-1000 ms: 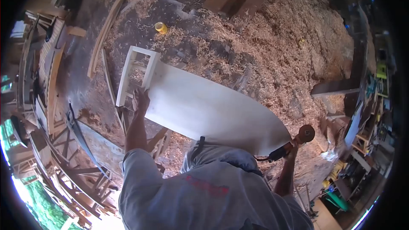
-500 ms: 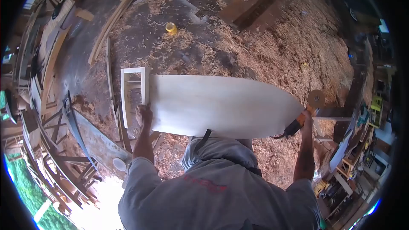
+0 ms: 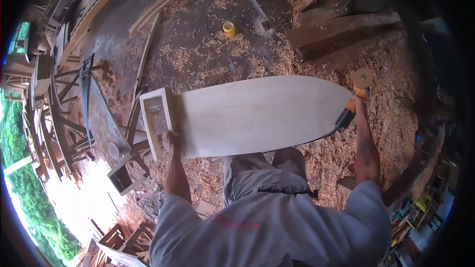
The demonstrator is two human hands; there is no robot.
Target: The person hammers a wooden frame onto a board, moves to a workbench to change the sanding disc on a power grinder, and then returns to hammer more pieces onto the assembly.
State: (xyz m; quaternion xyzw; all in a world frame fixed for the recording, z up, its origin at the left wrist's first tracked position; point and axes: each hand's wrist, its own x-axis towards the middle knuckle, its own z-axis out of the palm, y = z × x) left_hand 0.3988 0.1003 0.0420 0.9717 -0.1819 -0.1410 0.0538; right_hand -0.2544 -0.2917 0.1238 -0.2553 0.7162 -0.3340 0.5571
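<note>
A long pale wooden board lies across the front of my body, its right end tapering to a rounded point. At its left end is a rectangular open wooden frame. My left hand is closed around the near part of that frame, where it meets the board. Beyond the tapered tip, my right hand wraps an orange and black angle grinder. The grinder carries a round tan disc, which points away from me and sits apart from the board.
Wood shavings cover much of the dark ground. A yellow tub stands ahead, with a long curved plank to its left. Dark planks lie at the upper right. Stacked timber and a small box frame are at left.
My view has turned, so the surroundings have shifted. The board's tapered end and the grinder have swung farther from me, tilting the board in view. Both hands keep their hold.
</note>
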